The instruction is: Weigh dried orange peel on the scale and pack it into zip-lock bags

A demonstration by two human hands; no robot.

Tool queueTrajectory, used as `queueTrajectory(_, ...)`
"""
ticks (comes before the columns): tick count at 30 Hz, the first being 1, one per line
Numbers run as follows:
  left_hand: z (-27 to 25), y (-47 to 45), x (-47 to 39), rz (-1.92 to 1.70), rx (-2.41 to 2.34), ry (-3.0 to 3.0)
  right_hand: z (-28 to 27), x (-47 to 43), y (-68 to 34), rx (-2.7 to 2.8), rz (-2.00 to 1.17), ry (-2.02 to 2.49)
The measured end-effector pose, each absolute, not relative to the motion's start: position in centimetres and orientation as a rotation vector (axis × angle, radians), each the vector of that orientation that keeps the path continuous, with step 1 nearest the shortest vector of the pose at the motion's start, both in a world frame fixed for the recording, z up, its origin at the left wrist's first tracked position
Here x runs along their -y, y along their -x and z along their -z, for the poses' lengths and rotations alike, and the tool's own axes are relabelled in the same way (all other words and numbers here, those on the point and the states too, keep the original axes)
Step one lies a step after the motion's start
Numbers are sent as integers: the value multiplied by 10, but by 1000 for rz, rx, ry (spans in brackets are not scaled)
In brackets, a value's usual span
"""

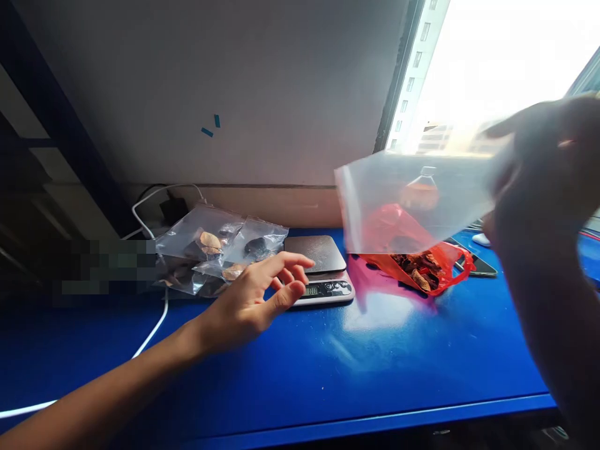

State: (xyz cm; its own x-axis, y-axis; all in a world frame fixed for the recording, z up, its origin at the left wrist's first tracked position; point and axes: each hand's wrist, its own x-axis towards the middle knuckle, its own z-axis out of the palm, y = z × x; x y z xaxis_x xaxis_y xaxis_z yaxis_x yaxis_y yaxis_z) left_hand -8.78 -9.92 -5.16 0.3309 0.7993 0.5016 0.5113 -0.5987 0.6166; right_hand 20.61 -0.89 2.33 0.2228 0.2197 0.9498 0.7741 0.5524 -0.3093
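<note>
My left hand (262,294) hovers in front of a small digital scale (315,255), fingers apart and nothing in them. Its fingers partly cover the scale's display. At the right, my right hand (544,150), blurred by motion, grips one end of a clear plastic bag (370,187) that hangs out flat to the left. No contents show inside this bag. Behind and below it lies an open red plastic bag (443,275) with brown dried pieces (422,270) at its mouth. To the left of the scale, several clear bags (187,240) hold dried pieces.
Everything stands on a blue table (356,369) against a pale wall (262,94). A white cable (157,325) runs along the left. A phone (482,267) lies behind the red bag, and a bottle (422,187) shows through the clear plastic. A bright window is at upper right.
</note>
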Motion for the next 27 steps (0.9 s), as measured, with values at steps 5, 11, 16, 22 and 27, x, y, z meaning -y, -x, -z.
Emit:
queueTrajectory(5,71,97,95,-1268,-1139,-1816,33,9,-129,1539,-412,684)
queueTrajectory(11,80,113,92,-1157,-1244,-1674,85,8,-115,1424,-603,734)
queueTrajectory(16,77,118,83,-1277,-1354,-1653,88,6,-118,1428,-783,655)
queueTrajectory(22,61,136,84,-1323,-1273,-1757,70,-4,-148,1917,-1186,505)
queueTrajectory(27,49,138,94,-885,-1188,-1897,56,1,-160,2462,-1341,375)
